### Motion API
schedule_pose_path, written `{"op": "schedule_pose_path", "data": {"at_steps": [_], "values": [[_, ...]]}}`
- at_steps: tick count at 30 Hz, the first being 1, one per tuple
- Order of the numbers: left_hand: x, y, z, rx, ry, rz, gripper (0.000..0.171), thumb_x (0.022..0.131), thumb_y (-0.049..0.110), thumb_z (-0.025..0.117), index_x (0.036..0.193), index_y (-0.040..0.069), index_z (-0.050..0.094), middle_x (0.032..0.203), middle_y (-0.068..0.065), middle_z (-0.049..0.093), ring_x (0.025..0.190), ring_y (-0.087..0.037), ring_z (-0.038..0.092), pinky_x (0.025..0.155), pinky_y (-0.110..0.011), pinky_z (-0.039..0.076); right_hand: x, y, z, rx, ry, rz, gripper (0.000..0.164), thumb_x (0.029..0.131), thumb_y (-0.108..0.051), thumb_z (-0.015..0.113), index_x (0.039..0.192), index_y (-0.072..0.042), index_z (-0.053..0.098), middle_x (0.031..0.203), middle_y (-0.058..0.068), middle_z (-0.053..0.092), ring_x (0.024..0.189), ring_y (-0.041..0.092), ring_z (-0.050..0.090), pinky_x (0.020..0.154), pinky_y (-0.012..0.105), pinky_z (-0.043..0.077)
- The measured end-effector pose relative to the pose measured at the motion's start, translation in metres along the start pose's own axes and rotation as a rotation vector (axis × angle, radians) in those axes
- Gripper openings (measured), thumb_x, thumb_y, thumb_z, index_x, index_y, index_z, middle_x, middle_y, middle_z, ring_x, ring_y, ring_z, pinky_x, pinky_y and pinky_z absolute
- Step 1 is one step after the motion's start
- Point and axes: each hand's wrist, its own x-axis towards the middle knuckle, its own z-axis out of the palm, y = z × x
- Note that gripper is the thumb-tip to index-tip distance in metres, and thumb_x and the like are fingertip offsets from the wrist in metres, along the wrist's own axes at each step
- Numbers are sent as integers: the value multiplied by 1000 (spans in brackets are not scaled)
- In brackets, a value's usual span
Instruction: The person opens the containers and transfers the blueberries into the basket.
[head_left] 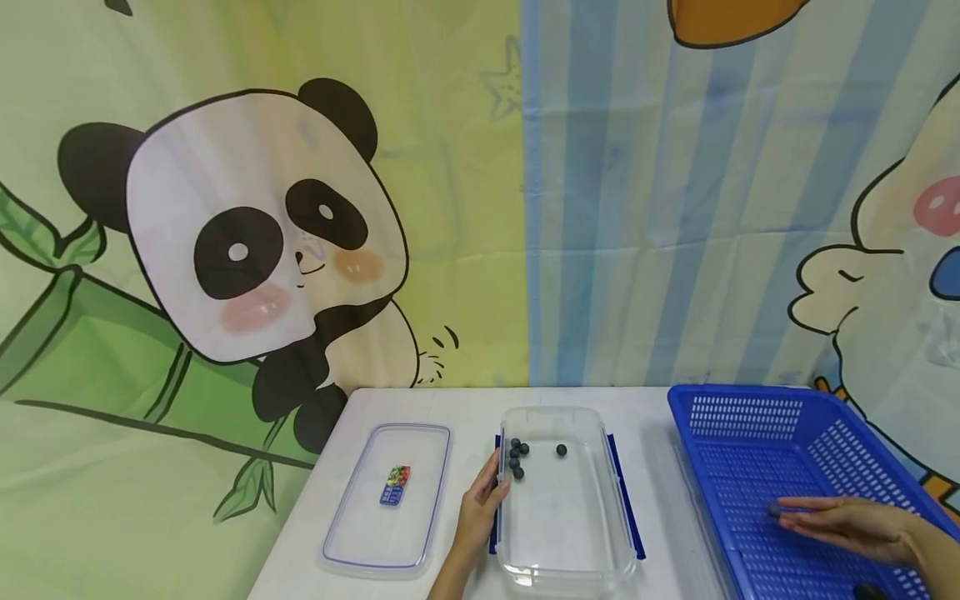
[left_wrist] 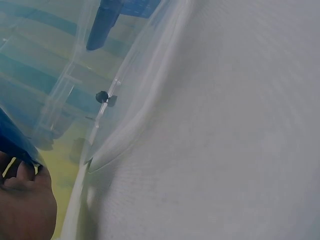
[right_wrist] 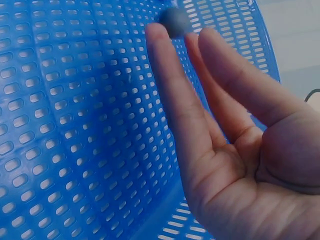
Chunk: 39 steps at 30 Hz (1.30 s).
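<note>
My right hand [head_left: 855,525] is over the blue basket and pinches a blueberry [right_wrist: 175,22] at its fingertips. The berry is small, round and dark. On the table, my left hand [head_left: 478,504] grips the left side of a clear plastic container [head_left: 566,525], at its blue side latch [left_wrist: 17,140]. Several blueberries [head_left: 514,463] are clustered inside the container near its upper left wall. One more blueberry [head_left: 562,450] lies apart from them, toward the far middle. In the left wrist view, the hand's fingers partly disappear behind the latch.
A clear lid [head_left: 360,533] with a blue seal and a fruit label [head_left: 395,486] lies left of the container. The blue perforated basket [head_left: 708,467] stands on the right, with a dark object [head_left: 870,591] near its front. A printed curtain [head_left: 465,208] hangs behind the white table.
</note>
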Motion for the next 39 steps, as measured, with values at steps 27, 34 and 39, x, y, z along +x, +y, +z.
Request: {"op": "schedule_pose_path", "data": {"at_steps": [27, 34, 39], "values": [[-8, 31, 1, -25, -27, 21, 57, 91, 11, 57, 138, -6, 31, 147, -20, 24, 135, -31, 22, 102, -12, 24, 154, -48, 165, -440, 139, -290, 27, 95, 2, 44, 118, 5, 58, 109, 11, 64, 102, 20, 61, 92, 32, 49], [-2, 11, 0, -72, -9, 24, 54, 91, 8, 57, 139, 0, 34, 147, -15, 26, 135, -27, 23, 102, -12, 25, 247, -27, 197, -386, 127, -311, 32, 93, 5, 47, 124, 11, 50, 106, 13, 65, 99, 21, 62, 90, 30, 50], [-4, 12, 2, -60, -23, 14, 55, 92, 12, 56, 140, -1, 32, 147, -17, 25, 135, -29, 22, 104, -16, 26, 294, 0, 197, -345, 165, -273, 42, 92, 6, 47, 132, 16, 36, 110, 16, 63, 104, 22, 60, 92, 29, 48]]}}
